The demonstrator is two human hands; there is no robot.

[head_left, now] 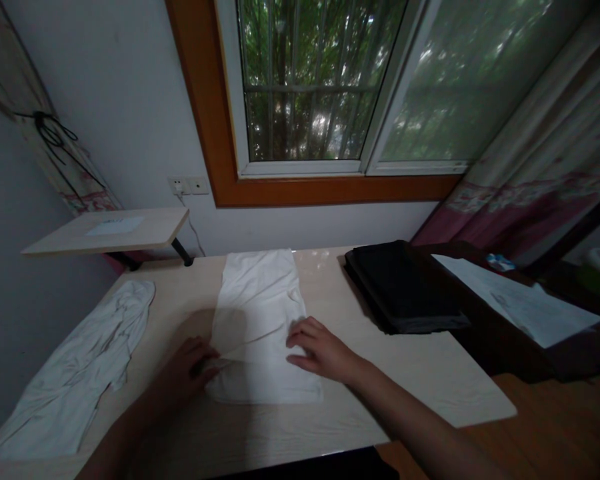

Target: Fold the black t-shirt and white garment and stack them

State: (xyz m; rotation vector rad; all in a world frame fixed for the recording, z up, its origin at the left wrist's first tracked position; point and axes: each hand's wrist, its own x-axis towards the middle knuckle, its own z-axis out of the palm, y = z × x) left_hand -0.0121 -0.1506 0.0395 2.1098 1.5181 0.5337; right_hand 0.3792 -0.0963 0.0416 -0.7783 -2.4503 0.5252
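Note:
A white garment (260, 313), folded into a long strip, lies flat on the table with creases running across its middle. At its left edge my left hand (193, 367) is closed, thumb and fingers pinching a bit of the fabric. My right hand (323, 350) rests on the opposite edge, its fingers curved and the thumb apart from them. What kind of garment it is cannot be made out.
Another white garment (85, 367) lies crumpled at the table's left. A stack of dark folded cloth (405, 283) sits at the back right. A small raised shelf (145, 227) stands back left. White paper sheets (517, 300) lie on a dark surface at right.

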